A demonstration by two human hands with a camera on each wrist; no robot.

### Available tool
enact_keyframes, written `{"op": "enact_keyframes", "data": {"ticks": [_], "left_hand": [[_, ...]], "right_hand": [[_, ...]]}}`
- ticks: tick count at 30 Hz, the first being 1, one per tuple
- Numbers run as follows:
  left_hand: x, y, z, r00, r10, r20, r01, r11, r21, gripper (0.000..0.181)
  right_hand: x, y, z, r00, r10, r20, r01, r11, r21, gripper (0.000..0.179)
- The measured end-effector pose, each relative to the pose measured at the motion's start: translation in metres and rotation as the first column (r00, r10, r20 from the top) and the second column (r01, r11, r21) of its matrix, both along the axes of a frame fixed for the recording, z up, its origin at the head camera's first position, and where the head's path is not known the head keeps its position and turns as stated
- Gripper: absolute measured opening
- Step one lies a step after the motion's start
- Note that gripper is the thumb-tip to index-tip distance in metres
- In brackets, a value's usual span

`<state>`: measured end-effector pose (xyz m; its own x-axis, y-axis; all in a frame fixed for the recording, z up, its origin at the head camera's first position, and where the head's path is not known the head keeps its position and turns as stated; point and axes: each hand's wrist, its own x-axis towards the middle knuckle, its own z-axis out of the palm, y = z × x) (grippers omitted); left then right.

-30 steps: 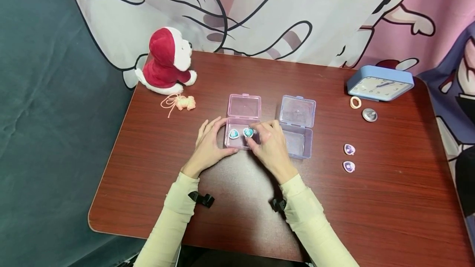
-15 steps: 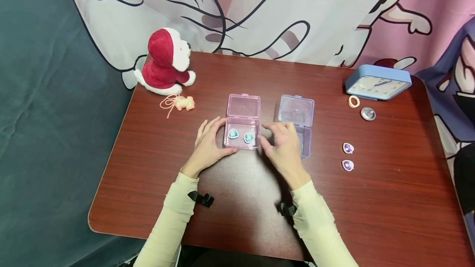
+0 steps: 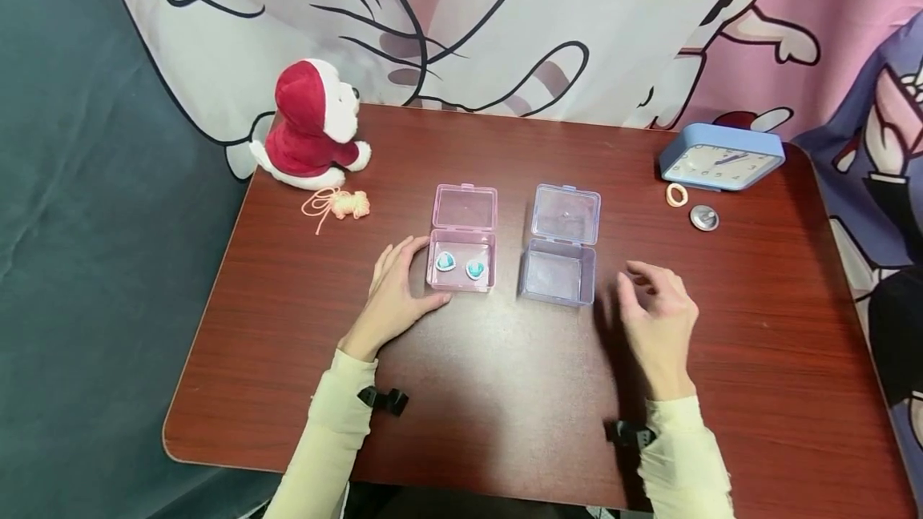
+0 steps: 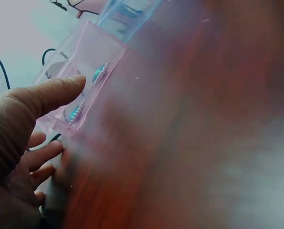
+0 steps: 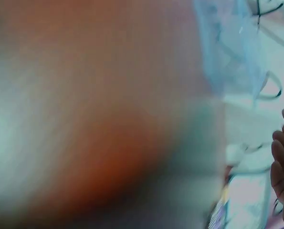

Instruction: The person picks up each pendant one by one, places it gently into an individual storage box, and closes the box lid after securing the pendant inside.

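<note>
In the head view a lidded pink plastic box [image 3: 462,285] stands with its lid raised, holding two turquoise heart gems with pale beaded rims, a left gem [image 3: 445,262] and a right gem [image 3: 475,269]. Around the box's left side my left hand [image 3: 392,288] rests, thumb at the front corner and index finger near the back-left corner. A purple plastic box [image 3: 558,295], lid also up and nothing inside, is to the pink one's right. My right hand [image 3: 659,323] hovers farther right, loosely curled and holding nothing. It covers the spot where two purple heart gems lay.
Behind the right hand are a silver round tin [image 3: 704,218], a cream ring [image 3: 676,195] and a blue clock [image 3: 721,165]. At the back left sit a plush dog in red [image 3: 306,130] and a bundle of peach cord [image 3: 349,204].
My right hand has let go of the right turquoise gem inside the pink box and moved right, past the purple box. The left hand stays at the pink box.
</note>
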<state>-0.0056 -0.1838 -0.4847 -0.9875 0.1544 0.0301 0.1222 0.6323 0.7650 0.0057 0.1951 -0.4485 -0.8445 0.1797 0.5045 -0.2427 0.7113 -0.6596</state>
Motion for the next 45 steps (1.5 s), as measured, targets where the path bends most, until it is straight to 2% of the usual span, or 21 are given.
{"op": "enact_keyframes", "data": {"ticks": [3,5,7,10,12,14,15,17,19,23,28,31,34,37,41,45], "left_hand": [[0.011,0.003,0.007,0.999,0.03,-0.026,-0.03,0.999,0.012,0.097],[0.02,0.008,0.017,0.996,0.054,-0.077,-0.051,0.998,0.041,0.094],[0.028,0.018,0.029,0.987,0.06,-0.151,-0.046,0.994,0.095,0.09],[0.038,0.044,0.048,0.968,0.006,-0.25,0.046,0.979,0.201,0.086],[0.044,0.065,0.056,0.963,-0.06,-0.261,0.127,0.961,0.247,0.089],[0.047,0.086,0.06,0.965,-0.128,-0.23,0.19,0.943,0.272,0.095],[0.047,0.095,0.06,0.967,-0.155,-0.203,0.21,0.936,0.281,0.098],[0.047,0.11,0.056,0.972,-0.19,-0.141,0.222,0.936,0.273,0.105],[0.045,0.12,0.048,0.973,-0.207,-0.098,0.226,0.937,0.266,0.111],[0.038,0.132,0.029,0.975,-0.215,-0.056,0.222,0.943,0.247,0.117],[0.027,0.142,0.009,0.985,-0.173,0.024,0.162,0.957,0.242,0.119],[0.019,0.146,0.002,0.99,-0.125,0.072,0.105,0.966,0.235,0.117],[0.012,0.15,-0.002,0.992,-0.095,0.077,0.076,0.973,0.216,0.113],[0.007,0.154,-0.003,0.995,-0.086,0.055,0.076,0.983,0.17,0.109],[0.005,0.159,-0.005,0.997,-0.078,0.006,0.077,0.992,0.104,0.106],[0.005,0.163,-0.008,0.997,-0.071,-0.039,0.073,0.994,0.076,0.104]], "right_hand": [[0.015,0.02,-0.011,0.992,-0.115,0.049,0.117,0.993,-0.025,0.025],[0.024,0.029,-0.018,0.98,-0.177,0.091,0.18,0.983,-0.033,0.028],[0.03,0.037,-0.024,0.965,-0.222,0.137,0.229,0.973,-0.033,0.031],[0.036,0.046,-0.032,0.941,-0.268,0.206,0.278,0.96,-0.024,0.036],[0.04,0.05,-0.038,0.924,-0.293,0.246,0.309,0.951,-0.029,0.039],[0.045,0.051,-0.043,0.911,-0.31,0.273,0.332,0.943,-0.038,0.044],[0.046,0.051,-0.046,0.907,-0.315,0.28,0.339,0.94,-0.039,0.046],[0.049,0.052,-0.05,0.907,-0.316,0.279,0.339,0.94,-0.038,0.049],[0.049,0.052,-0.054,0.916,-0.303,0.262,0.323,0.946,-0.038,0.052],[0.049,0.052,-0.058,0.932,-0.287,0.223,0.303,0.952,-0.039,0.052],[0.048,0.054,-0.058,0.931,-0.302,0.205,0.316,0.948,-0.039,0.049],[0.048,0.055,-0.058,0.931,-0.303,0.205,0.316,0.948,-0.034,0.046],[0.048,0.056,-0.058,0.932,-0.306,0.196,0.319,0.947,-0.037,0.044],[0.049,0.058,-0.058,0.93,-0.315,0.188,0.329,0.943,-0.047,0.04],[0.049,0.06,-0.058,0.93,-0.324,0.176,0.34,0.938,-0.07,0.035],[0.048,0.063,-0.058,0.934,-0.321,0.157,0.337,0.937,-0.087,0.032]]}}
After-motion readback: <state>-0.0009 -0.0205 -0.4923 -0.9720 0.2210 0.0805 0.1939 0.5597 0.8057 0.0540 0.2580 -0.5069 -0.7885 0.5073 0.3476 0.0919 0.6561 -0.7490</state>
